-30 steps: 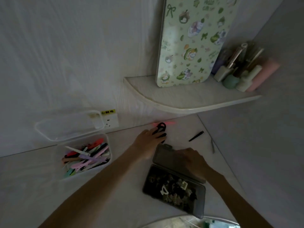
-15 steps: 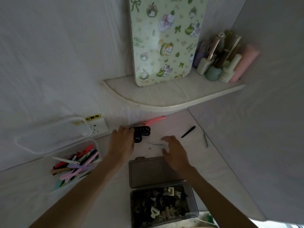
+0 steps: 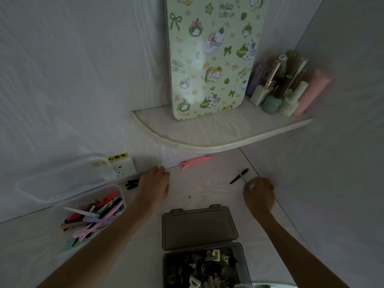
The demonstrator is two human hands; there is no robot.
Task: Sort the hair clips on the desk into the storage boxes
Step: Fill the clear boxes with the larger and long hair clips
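My left hand (image 3: 153, 186) rests on the desk near the back wall, its fingers closed on a black claw clip (image 3: 132, 183) that sticks out to its left. My right hand (image 3: 259, 194) is curled around a pale slim clip (image 3: 250, 185), just below a black slim clip (image 3: 239, 176) lying on the desk. A pink duckbill clip (image 3: 195, 162) lies against the wall under the shelf. At the left a clear box (image 3: 122, 192) holds several coloured slim clips, its lid (image 3: 62, 177) open. In front of me a dark box (image 3: 166, 267) holds several claw clips, its lid (image 3: 199, 227) flipped back.
A curved corner shelf (image 3: 218, 136) overhangs the desk's back. It carries a green patterned board (image 3: 212, 59) and several bottles (image 3: 280, 94). A wall socket (image 3: 122, 167) sits behind the clear box. A wall closes the right side.
My left hand has carried the black claw clip leftward, toward the clear box. My right hand has moved right to the black slim clip. The view has shifted.
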